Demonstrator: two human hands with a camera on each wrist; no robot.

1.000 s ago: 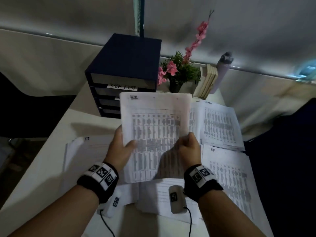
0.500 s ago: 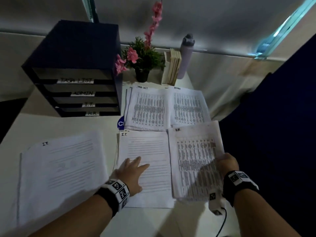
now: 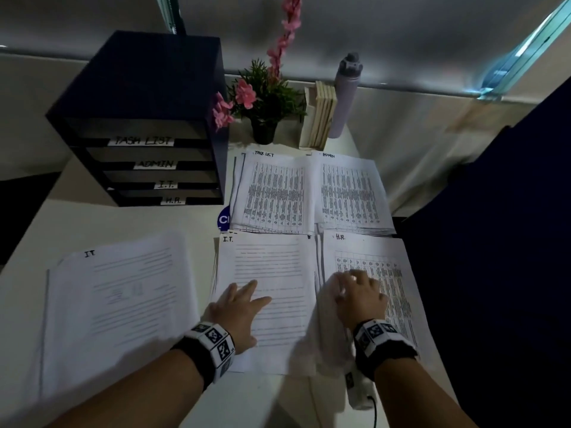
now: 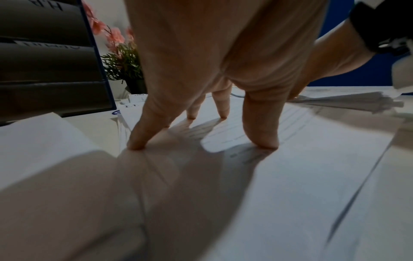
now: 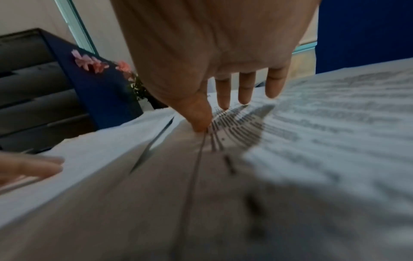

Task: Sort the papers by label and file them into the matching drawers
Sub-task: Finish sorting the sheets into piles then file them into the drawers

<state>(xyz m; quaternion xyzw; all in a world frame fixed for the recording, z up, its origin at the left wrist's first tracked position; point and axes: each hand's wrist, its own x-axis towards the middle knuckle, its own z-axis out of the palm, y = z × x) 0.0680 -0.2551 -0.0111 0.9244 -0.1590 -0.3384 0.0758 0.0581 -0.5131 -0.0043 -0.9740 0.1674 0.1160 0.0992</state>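
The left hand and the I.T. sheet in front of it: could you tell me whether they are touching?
Touching: in the left wrist view, the left hand's fingertips press down on the I.T. sheet.

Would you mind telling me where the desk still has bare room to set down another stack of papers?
Bare desk lies in front of the drawer unit, bordered by the loose I.T. stack and the Task List pile. The right half is crowded: four piles edge to edge, the left hand on the I.T. pile.
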